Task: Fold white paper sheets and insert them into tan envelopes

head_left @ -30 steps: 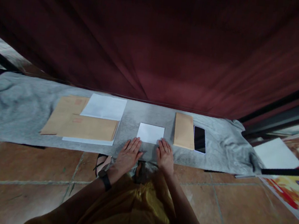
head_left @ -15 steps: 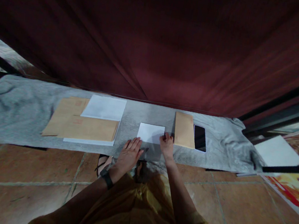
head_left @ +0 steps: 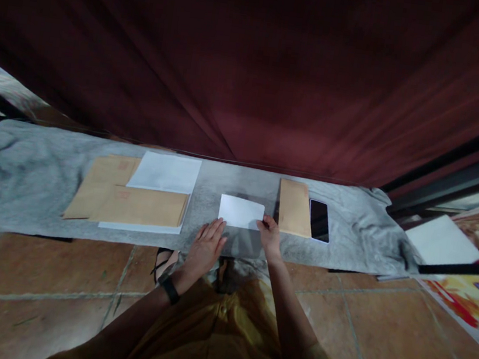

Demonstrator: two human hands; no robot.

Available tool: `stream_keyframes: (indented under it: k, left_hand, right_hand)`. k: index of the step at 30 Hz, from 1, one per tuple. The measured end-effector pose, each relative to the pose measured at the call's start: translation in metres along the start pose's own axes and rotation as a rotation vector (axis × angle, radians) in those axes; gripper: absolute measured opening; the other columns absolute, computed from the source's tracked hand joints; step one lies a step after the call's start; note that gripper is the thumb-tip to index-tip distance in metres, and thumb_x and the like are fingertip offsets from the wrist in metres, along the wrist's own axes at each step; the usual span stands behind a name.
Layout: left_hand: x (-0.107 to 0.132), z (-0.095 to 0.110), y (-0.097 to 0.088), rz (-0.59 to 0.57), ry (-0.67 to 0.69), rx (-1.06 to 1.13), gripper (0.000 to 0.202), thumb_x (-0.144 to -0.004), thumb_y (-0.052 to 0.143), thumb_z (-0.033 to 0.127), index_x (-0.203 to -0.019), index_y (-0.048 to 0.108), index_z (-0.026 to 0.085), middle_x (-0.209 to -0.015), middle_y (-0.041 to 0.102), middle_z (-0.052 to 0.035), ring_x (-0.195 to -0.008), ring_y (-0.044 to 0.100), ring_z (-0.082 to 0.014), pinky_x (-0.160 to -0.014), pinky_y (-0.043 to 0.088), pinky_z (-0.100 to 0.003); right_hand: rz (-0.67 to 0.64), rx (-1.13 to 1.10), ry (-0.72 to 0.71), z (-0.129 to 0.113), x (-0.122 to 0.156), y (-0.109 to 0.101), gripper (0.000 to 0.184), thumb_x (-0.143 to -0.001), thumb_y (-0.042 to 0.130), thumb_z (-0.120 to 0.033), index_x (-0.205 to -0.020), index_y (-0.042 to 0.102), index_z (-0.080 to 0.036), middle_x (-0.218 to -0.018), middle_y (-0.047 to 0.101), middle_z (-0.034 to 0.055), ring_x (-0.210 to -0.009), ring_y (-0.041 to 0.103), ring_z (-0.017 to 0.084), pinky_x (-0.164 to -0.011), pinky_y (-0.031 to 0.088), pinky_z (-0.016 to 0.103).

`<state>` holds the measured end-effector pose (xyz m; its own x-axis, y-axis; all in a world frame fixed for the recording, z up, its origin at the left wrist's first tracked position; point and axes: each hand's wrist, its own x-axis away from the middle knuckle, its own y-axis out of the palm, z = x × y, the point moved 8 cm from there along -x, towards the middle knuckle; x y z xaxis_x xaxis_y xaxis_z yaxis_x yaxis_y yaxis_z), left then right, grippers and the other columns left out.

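A small white sheet of paper [head_left: 241,211] lies in front of me on the grey cloth [head_left: 213,179]; whether it is folded I cannot tell. My left hand [head_left: 207,239] rests flat with its fingers stretched, the fingertips touching the paper's lower left corner. At the lower right corner, my right hand [head_left: 269,236] pinches the paper between thumb and fingers, and the sheet's right side looks slightly raised. Just right of that hand is a brown envelope [head_left: 296,207], with a dark-screened phone [head_left: 319,220] beside it.
To the left, brown envelopes [head_left: 143,206] overlap with white paper sheets [head_left: 165,172]. A dark red curtain [head_left: 243,86] hangs behind the cloth-covered surface. Black metal bars [head_left: 466,162] stand at the right, near another white sheet [head_left: 443,241]. Tiled floor [head_left: 56,261] shows below.
The paper's right side has lifted a little and its outline has shifted slightly. My right hand has moved slightly to the right with the corner in its pinch. My left hand stays nearly in place.
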<state>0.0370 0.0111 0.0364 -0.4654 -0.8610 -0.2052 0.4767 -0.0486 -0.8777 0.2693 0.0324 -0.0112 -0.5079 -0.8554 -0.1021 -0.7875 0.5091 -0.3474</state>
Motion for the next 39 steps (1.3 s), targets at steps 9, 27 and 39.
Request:
stream_keyframes:
  k: [9, 27, 39]
  left_hand:
    - [-0.015, -0.061, -0.007, 0.233, -0.572, 0.821, 0.056, -0.100, 0.042, 0.059, -0.133, 0.061, 0.018, -0.115, 0.071, -0.0125, -0.108, 0.069, -0.0259, -0.090, 0.061, -0.043]
    - [-0.019, -0.071, 0.037, 0.117, -0.846, 1.077, 0.049, -0.084, 0.070, 0.021, -0.131, 0.059, 0.017, -0.092, 0.073, -0.0061, -0.077, 0.072, -0.0203, -0.063, 0.063, -0.035]
    - [-0.035, -0.046, 0.012, -0.158, -0.626, 0.376, 0.049, -0.096, 0.051, 0.018, -0.144, 0.046, 0.015, -0.085, 0.075, -0.0036, -0.057, 0.067, -0.0152, -0.056, 0.052, -0.025]
  right_hand:
    - [-0.009, -0.172, -0.033, -0.013, 0.002, -0.007, 0.016, -0.082, 0.052, -0.027, -0.080, 0.066, -0.021, -0.088, 0.073, 0.0058, -0.086, 0.067, 0.021, -0.081, 0.054, 0.034]
    - [-0.073, -0.048, -0.066, 0.005, 0.010, -0.007, 0.034, -0.097, 0.043, -0.029, -0.096, 0.074, -0.017, -0.106, 0.073, 0.0128, -0.096, 0.070, 0.023, -0.086, 0.059, 0.038]
    - [-0.347, 0.529, -0.472, -0.068, 0.058, 0.056, 0.042, -0.104, 0.044, -0.023, -0.143, 0.057, -0.017, -0.156, 0.048, 0.0118, -0.146, 0.042, 0.024, -0.120, 0.038, 0.044]
